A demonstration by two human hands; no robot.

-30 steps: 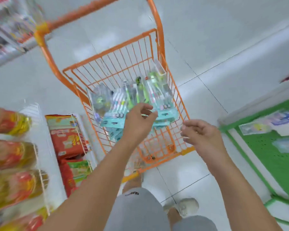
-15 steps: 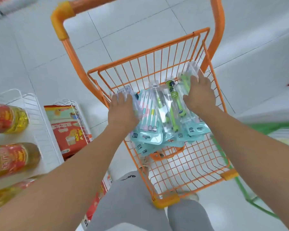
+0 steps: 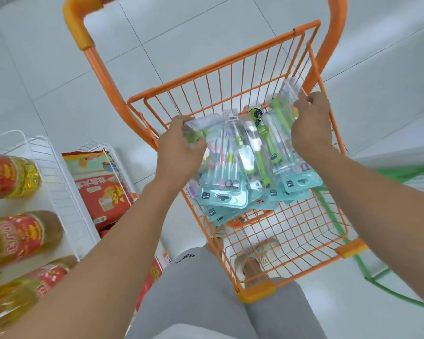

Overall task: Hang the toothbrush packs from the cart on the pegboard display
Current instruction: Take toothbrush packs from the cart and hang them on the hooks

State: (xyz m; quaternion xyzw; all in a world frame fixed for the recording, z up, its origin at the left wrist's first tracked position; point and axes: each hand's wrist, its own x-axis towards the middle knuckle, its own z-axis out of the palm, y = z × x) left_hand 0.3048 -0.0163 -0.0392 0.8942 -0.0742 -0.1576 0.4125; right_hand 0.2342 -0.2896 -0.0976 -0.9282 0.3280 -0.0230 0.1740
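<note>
Both forearms bare, no sleeves in view, no watch or rings seen on left hand (image 3: 181, 145) or right hand (image 3: 311, 126). Light grey shorts (image 3: 201, 297) below cart (image 3: 255, 291) near rim, small dark lettering printed at left leg hem. Pale shoes (image 3: 267, 248) seen through cart floor mesh

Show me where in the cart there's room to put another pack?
The near half of the cart floor is bare wire, between the packs and the near rim. The far half is crowded: packs piled, left hand and right hand gripping them.
</note>
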